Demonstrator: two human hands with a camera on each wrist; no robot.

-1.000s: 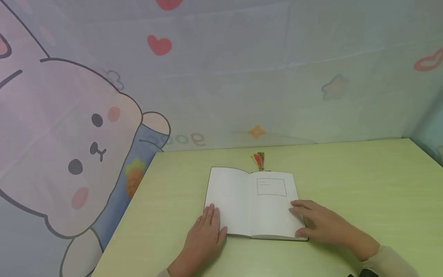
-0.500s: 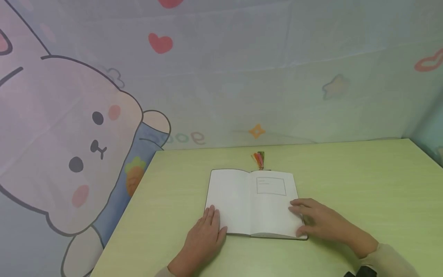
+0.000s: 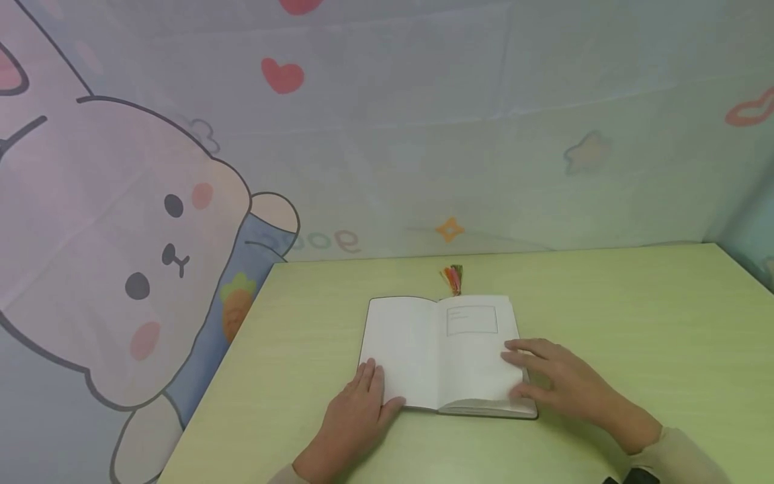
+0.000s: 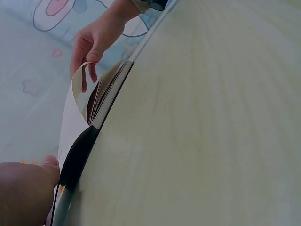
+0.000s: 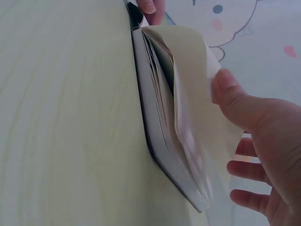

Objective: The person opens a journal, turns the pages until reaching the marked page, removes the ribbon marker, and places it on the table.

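Note:
An open notebook point(image 3: 402, 343) with a dark cover lies on the table. My left hand point(image 3: 353, 411) rests on the lower left of its left page, fingers extended, thumb by the bottom edge. At the right side, my right hand point(image 3: 562, 378) holds the outer edge of the right-hand page point(image 3: 474, 366), which bears a printed rectangle. The right wrist view shows this page point(image 5: 190, 80) curving up off the pages beneath, my thumb point(image 5: 228, 84) against its edge. Behind the sheet, the index fingertip is hidden. A multicoloured tassel point(image 3: 453, 279) sticks out above the notebook's top edge.
The pale green table point(image 3: 635, 309) extends around the notebook. Behind it hangs a cloth backdrop point(image 3: 387, 168) with hearts, stars and a large cartoon rabbit point(image 3: 163, 249) at the left. A dark band shows at the right sleeve point(image 3: 677, 457).
My right hand has raised the right-hand page, whose lower edge now bows above the pages beneath. The hand has shifted slightly up. My left hand stays put, its thumb spread a little farther right.

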